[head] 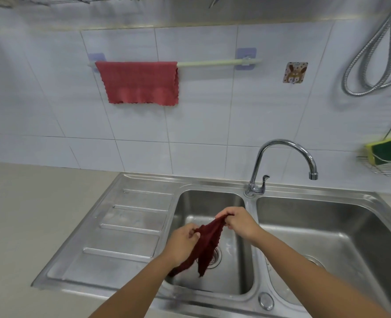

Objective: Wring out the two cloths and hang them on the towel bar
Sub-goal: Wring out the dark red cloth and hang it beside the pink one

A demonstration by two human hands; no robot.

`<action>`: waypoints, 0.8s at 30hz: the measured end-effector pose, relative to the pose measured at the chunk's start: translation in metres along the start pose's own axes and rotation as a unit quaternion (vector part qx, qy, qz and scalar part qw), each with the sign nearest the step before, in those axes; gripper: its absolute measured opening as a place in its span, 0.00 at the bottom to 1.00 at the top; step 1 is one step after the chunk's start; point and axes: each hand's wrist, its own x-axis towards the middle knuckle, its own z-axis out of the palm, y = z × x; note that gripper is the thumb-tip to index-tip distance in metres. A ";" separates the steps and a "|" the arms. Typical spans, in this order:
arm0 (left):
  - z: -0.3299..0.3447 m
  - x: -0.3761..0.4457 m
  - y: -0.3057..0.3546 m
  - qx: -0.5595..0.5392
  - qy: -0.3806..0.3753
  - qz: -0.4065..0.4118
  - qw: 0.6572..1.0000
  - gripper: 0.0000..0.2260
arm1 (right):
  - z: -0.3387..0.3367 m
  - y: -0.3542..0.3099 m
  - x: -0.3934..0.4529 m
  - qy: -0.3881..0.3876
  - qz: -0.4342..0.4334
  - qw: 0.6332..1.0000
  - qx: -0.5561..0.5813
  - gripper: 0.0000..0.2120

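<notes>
Both hands gripped 1 dark red cloth (207, 245) above the left basin (242, 267) of the steel sink (144, 267). Left hand (182, 243) pinched 1 upper corner, right hand (238, 222) pinched the other; the rest hung down over the drain (215, 255). Nothing else visible in that basin. Right basin (341, 249) held only its drain. Lighter red cloth (139, 81) hung draped over the left part of the towel bar (215, 63) on the tiled wall. Wire rack (382, 171) at right held a green-yellow sponge (387, 149). Faucet (284, 161) stood between the basins.
</notes>
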 end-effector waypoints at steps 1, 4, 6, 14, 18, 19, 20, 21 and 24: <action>0.000 -0.002 0.002 -0.004 0.006 0.005 1.000 0.07 | 0.000 -0.002 -0.001 0.003 0.002 1.000 0.006 0.20; -0.003 -0.004 0.008 0.010 0.043 0.028 0.999 0.10 | -0.001 -0.008 -0.003 0.024 -0.002 1.000 -0.003 0.21; -0.007 -0.001 0.010 0.035 0.083 0.037 0.995 0.08 | -0.004 -0.009 -0.003 0.056 0.003 0.997 -0.047 0.18; -0.025 0.015 0.011 0.138 0.095 0.056 0.984 0.04 | -0.018 -0.006 -0.008 0.046 -0.015 0.929 -0.366 0.08; -0.030 0.022 0.014 0.299 0.063 0.121 0.944 0.10 | -0.026 -0.006 -0.003 0.116 -0.046 0.882 -0.454 0.12; -0.030 0.024 0.015 0.315 0.068 0.140 0.936 0.11 | -0.027 -0.006 -0.001 0.118 -0.050 0.875 -0.466 0.12; -0.030 0.025 0.017 0.320 0.071 0.154 0.932 0.11 | -0.029 -0.008 0.000 0.113 -0.047 0.875 -0.469 0.11; -0.030 0.027 0.018 0.315 0.068 0.162 0.933 0.11 | -0.031 -0.010 0.001 0.103 -0.035 0.884 -0.455 0.11; -0.032 0.027 0.023 0.290 0.037 0.146 0.945 0.11 | -0.039 -0.010 0.004 0.064 0.006 0.951 -0.304 0.11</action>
